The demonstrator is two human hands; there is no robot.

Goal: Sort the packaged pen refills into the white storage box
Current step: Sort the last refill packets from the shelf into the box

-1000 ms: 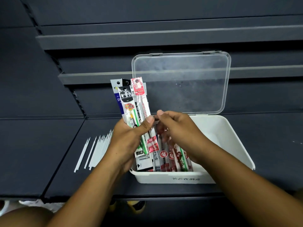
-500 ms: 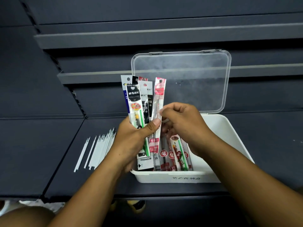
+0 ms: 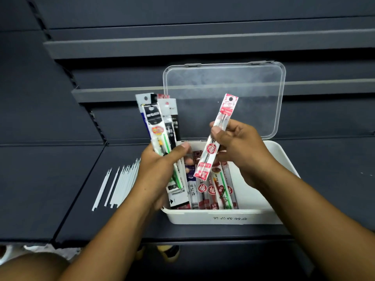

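Setup here is a dark grey shelf deck [image 3: 50,189], matte, with the person crouched in front of it and a knee [image 3: 30,266] poking in at bottom left. Closest thing on the deck is the white storage box [image 3: 223,219], sitting right at the front edge. Packaged refills [image 3: 211,189] lie in its left half, lined up lengthwise side by side.

The left hand [image 3: 160,173] is wrapped around a fanned bundle of packs [image 3: 158,122], thumb clamped across the front, and holds it upright over the box's left end. The right hand [image 3: 239,145] pinches one red-and-clear pack [image 3: 216,138] between thumb and fingers. The pack is tilted, its lower end hovering above the ones in the box and not touching them as far as I can tell.

If I were doing this bit, I'd turn that red pack to run the same way as the row and lay it flat next to the other red ones. Let go low so it doesn't skid over them. Keep the left thumb tight too, those slippery sleeves look ready to slide out.

Left of the box, a bunch of loose white refill sticks [image 3: 119,183] lies on the deck. Behind, the clear lid [image 3: 223,98] stands open, and past it more grey shelf rails [image 3: 182,45] step up the back wall.
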